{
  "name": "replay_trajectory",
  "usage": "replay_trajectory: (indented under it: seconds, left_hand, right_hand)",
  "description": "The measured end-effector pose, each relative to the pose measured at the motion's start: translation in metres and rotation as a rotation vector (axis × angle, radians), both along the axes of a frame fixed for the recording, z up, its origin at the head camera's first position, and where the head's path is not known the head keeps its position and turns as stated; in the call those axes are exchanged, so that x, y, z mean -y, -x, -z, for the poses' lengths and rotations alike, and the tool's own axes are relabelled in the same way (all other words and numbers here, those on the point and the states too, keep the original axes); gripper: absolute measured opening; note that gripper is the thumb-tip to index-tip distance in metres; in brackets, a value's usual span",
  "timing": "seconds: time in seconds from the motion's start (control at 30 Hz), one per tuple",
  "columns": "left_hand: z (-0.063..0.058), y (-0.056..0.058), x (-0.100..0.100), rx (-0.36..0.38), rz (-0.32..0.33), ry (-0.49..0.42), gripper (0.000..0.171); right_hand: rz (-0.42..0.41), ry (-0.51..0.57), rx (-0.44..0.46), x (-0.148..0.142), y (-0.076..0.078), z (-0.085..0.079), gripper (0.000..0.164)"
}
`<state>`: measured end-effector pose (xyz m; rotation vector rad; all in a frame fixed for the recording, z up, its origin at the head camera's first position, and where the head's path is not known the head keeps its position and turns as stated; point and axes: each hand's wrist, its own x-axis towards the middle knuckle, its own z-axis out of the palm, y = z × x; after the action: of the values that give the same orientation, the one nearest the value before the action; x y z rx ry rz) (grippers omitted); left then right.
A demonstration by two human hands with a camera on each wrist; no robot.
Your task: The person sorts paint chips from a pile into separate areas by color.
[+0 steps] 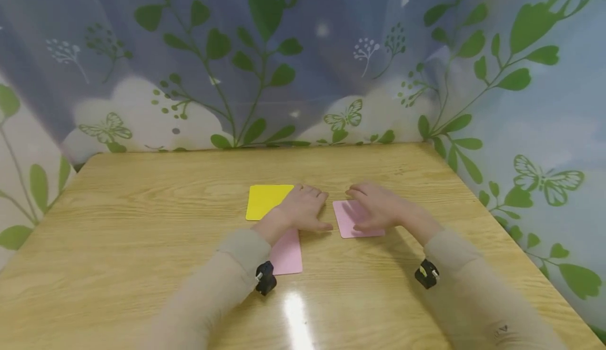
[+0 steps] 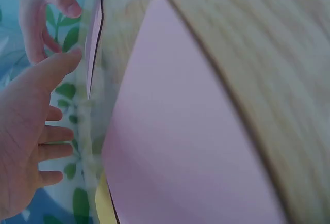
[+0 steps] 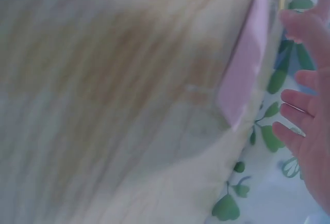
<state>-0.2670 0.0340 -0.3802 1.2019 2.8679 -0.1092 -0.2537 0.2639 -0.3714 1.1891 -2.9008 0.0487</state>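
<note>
Three flat square cards lie on the wooden table. My left hand (image 1: 304, 208), fingers spread, hovers over the right part of a yellow card (image 1: 266, 202). Just below that card is a pink card (image 1: 288, 255), partly hidden by my left wrist; it fills much of the left wrist view. To the right lies another pink card (image 1: 347, 218). My right hand (image 1: 379, 206) is over this card, palm down with fingers loosely extended, hiding its upper right part. Neither hand holds anything; in the right wrist view the fingers (image 3: 299, 100) are apart from each other.
The wooden table (image 1: 142, 266) runs back to a curtain (image 1: 303, 66) printed with leaves and butterflies, which also closes off the right side. A bright light reflection shows on the tabletop near the front. Black wrist cameras (image 1: 266, 278) sit on both sleeves.
</note>
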Motion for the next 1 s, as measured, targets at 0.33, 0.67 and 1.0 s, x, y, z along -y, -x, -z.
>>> replay_trajectory:
  seconds: [0.33,0.67,1.0]
  left_hand:
    - [0.008,-0.01,-0.04,0.101,0.025,0.021,0.095]
    - [0.016,-0.006,-0.044,0.104,0.003,0.04,0.093]
    - [0.015,-0.005,-0.046,0.051,0.053,0.062,0.084]
  right_hand:
    - [0.027,-0.064,0.022,-0.024,-0.013,0.009,0.087]
    - [0.068,-0.078,0.075,-0.032,-0.013,0.015,0.082]
    - [0.048,-0.052,0.105,-0.033,-0.01,0.014,0.076]
